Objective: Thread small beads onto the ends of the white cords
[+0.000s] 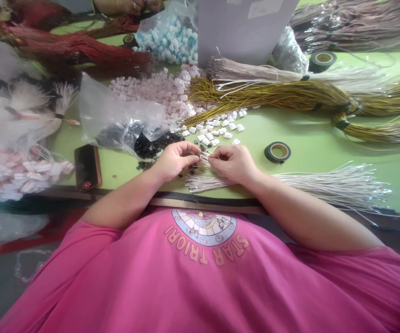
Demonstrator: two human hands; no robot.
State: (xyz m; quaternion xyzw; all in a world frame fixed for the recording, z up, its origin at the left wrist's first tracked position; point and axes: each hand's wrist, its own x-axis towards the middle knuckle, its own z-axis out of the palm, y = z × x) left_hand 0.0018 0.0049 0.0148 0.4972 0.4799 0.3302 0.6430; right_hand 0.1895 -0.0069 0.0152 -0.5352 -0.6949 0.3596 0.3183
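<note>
Green table (pixel 311 138), two tape rolls (pixel 278 151), both hands' fingers (pixel 189 149) pinched shut on white cords (pixel 210 181)

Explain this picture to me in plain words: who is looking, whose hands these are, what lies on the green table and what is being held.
The one picture comes from a camera on a person's head, looking down past a pink shirt. The left hand and right hand meet over a bundle of thin pale wires, pinching wire ends; what small part is between the fingers is too small to tell. On the green table lie small white pieces, a tape roll, yellow wire bundles, a plastic bag and a phone.
</note>
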